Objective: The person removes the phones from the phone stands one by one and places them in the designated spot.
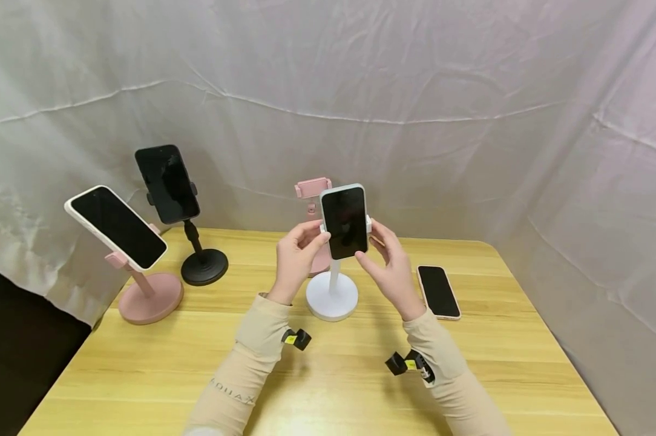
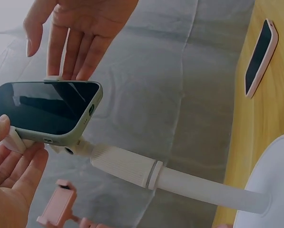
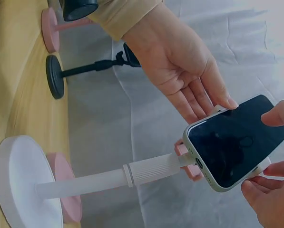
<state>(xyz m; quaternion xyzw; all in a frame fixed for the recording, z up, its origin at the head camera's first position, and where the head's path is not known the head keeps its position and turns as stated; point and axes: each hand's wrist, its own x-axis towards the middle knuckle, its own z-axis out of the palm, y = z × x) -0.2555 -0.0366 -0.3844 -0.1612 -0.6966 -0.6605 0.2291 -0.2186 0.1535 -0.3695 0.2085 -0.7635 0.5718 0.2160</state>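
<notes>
A smartphone [image 1: 346, 223] in a pale green case sits upright in the clamp of a white phone stand [image 1: 332, 297], its dark screen facing me. My left hand [image 1: 297, 257] pinches the phone's left edge at the clamp, thumb in front and fingers behind. On the opposite side, my right hand [image 1: 391, 272] touches the white clamp arm with nearly straight fingers. Its thumb stands apart from them, over the screen in the right wrist view. Below the phone, the ribbed stem [image 2: 125, 165] runs to the round base. The clamp's back is mostly hidden.
An empty pink phone stand [image 1: 313, 188] stands behind the white one. To the left are another pink stand [image 1: 150, 298] with a white-cased phone [image 1: 118, 227] and a black stand [image 1: 204, 267] with a black phone [image 1: 167, 183]. A pink-cased phone [image 1: 439, 292] lies at right.
</notes>
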